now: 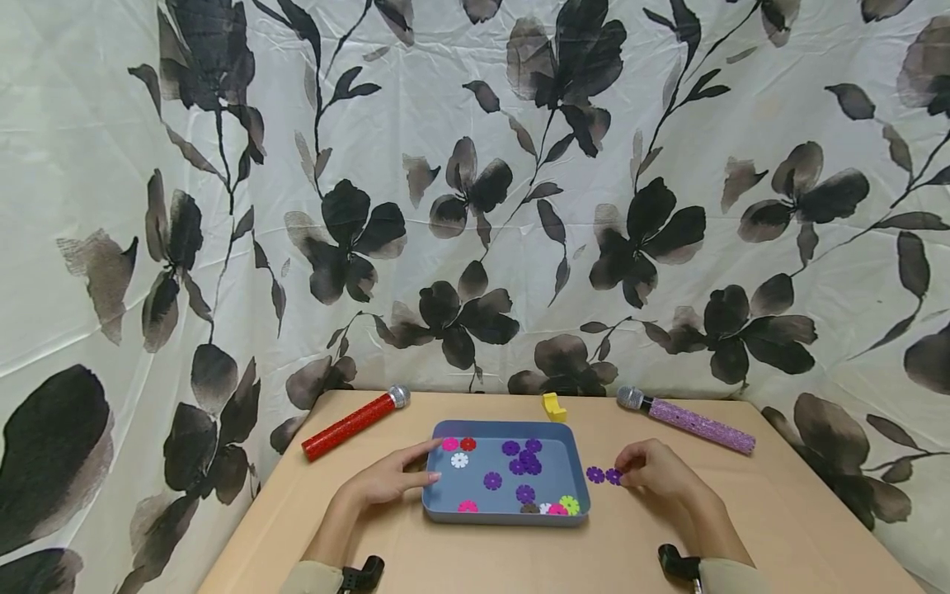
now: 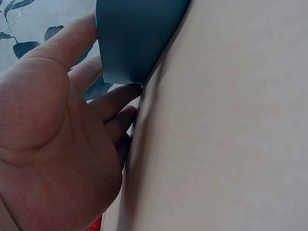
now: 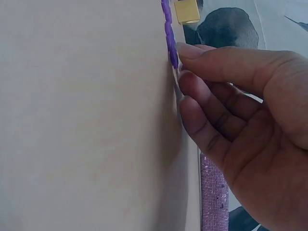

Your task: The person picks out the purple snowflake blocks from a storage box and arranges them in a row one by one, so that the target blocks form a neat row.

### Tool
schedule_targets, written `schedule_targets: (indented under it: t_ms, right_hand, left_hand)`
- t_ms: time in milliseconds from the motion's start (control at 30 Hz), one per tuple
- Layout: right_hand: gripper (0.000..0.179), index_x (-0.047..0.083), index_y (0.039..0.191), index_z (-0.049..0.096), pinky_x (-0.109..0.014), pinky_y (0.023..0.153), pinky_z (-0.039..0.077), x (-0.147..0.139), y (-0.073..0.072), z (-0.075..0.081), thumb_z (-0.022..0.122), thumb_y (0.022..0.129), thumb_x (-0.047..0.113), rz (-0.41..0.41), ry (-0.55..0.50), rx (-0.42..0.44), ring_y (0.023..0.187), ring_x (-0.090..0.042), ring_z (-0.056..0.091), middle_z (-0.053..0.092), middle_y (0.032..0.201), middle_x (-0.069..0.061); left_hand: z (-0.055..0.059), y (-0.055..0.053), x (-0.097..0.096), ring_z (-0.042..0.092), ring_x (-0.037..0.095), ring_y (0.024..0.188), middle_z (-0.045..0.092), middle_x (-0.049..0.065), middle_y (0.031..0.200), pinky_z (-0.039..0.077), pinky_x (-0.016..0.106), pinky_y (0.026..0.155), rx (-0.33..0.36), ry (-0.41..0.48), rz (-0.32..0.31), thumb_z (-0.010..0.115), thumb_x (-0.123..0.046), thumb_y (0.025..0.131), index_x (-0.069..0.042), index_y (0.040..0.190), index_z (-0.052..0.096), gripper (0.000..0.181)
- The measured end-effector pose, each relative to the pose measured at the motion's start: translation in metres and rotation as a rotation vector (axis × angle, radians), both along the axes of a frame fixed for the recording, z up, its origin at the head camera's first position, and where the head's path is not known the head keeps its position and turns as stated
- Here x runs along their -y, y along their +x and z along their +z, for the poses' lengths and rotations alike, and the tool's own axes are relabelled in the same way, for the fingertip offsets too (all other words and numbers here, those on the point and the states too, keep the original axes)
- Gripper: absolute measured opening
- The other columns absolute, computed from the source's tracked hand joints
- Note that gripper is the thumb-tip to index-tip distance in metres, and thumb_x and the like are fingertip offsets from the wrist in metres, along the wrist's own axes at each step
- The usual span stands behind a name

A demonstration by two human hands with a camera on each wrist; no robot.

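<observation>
A blue-grey tray (image 1: 505, 519) holds small flower-shaped discs, several of them purple (image 1: 525, 494). My left hand (image 1: 386, 478) is at its left side, fingers nearly straight and thumb and forefinger touching the edge. In the left wrist view the other fingertips hang beside the tray's corner (image 2: 130, 43). To the right of the tray, two purple flower discs (image 1: 595, 475) lie side by side on the table. My right hand (image 1: 656, 470) pinches the right one at its outer edge between thumb and fingertips. The right wrist view shows these purple discs (image 3: 169, 33) edge-on.
A red glittery microphone (image 1: 349, 426) lies at the back left of the table (image 1: 623, 553), a purple one (image 1: 698, 425) at the back right. Behind the tray sits a small yellow block (image 1: 553, 407). Floral cloth (image 1: 460, 247) hangs behind the table's far edge.
</observation>
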State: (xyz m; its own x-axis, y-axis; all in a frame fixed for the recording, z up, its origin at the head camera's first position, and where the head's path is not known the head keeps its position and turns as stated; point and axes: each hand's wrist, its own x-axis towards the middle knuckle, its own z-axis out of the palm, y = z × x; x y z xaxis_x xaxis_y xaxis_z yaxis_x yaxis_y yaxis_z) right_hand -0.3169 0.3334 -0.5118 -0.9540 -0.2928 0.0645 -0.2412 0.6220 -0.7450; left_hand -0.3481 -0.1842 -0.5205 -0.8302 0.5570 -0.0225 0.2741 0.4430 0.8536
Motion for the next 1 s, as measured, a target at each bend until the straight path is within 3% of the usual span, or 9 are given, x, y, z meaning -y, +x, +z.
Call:
schedule_targets:
  t_ms: [167, 300, 633, 1000]
  right_hand:
    - [0.018, 0.004, 0.113, 0.074, -0.023, 0.075, 0.054, 0.016, -0.003, 0.011, 0.071, 0.098, 0.011, -0.162, -0.014, -0.092, 0.090, -0.016, 0.063, 0.073, 0.102, -0.004]
    - [0.020, 0.009, 0.116, 0.074, -0.023, 0.079, 0.055, 0.032, -0.004, 0.023, 0.072, 0.099, 0.021, -0.215, -0.043, -0.200, 0.096, -0.019, 0.064, 0.074, 0.110, -0.005]
    - [0.021, 0.008, 0.117, 0.074, -0.021, 0.077, 0.057, 0.068, 0.000, 0.027, 0.073, 0.099, 0.019, -0.176, -0.099, -0.192, 0.092, -0.017, 0.065, 0.074, 0.109, -0.004]
    - [0.016, 0.016, 0.113, 0.076, -0.023, 0.077, 0.057, 0.111, -0.005, 0.034, 0.075, 0.097, 0.019, -0.027, -0.125, -0.191, 0.090, -0.016, 0.064, 0.073, 0.106, 0.000]
  left_hand:
    - [0.000, 0.000, 0.000, 0.020, 0.042, 0.159, 0.030, 0.016, 0.170, 0.015, 0.065, 0.128, -0.001, -0.003, -0.003, 0.072, -0.043, 0.097, -0.021, 0.162, 0.040, 0.075]
    - [-0.001, -0.002, -0.001, 0.020, 0.040, 0.159, 0.030, 0.014, 0.171, 0.015, 0.064, 0.129, -0.007, -0.008, 0.000, 0.072, -0.044, 0.097, -0.022, 0.162, 0.039, 0.076]
    - [-0.003, -0.001, 0.001, 0.021, 0.042, 0.159, 0.030, 0.015, 0.170, 0.016, 0.065, 0.128, -0.006, -0.008, -0.003, 0.072, -0.043, 0.098, -0.020, 0.162, 0.039, 0.075]
    - [-0.004, -0.003, 0.000, 0.020, 0.041, 0.159, 0.030, 0.013, 0.170, 0.015, 0.065, 0.128, 0.001, 0.007, -0.003, 0.072, -0.042, 0.098, -0.022, 0.162, 0.039, 0.075]
